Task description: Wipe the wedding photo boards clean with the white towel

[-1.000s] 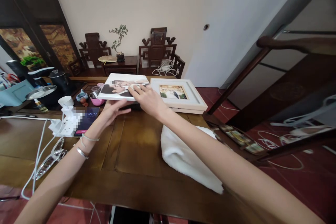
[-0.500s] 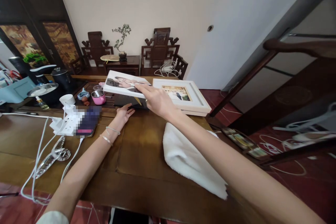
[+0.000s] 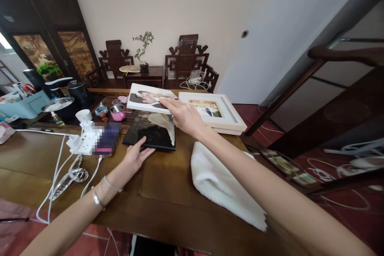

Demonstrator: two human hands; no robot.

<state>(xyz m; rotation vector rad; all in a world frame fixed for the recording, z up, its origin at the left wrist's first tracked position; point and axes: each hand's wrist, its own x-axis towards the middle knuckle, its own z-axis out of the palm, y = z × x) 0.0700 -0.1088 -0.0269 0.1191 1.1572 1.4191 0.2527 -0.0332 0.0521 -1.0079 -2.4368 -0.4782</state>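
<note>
Head view: white photo panel [image 3: 146, 97] faces up, long axis running sideways.

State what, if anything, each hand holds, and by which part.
The left hand holds the dark photo panel by its near edge, thumb on top. The right hand holds the white photo panel at its near right corner, a finger on top.

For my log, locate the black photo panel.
Head view, left of centre: the black photo panel is in the left hand, just below the white photo panel.
</note>
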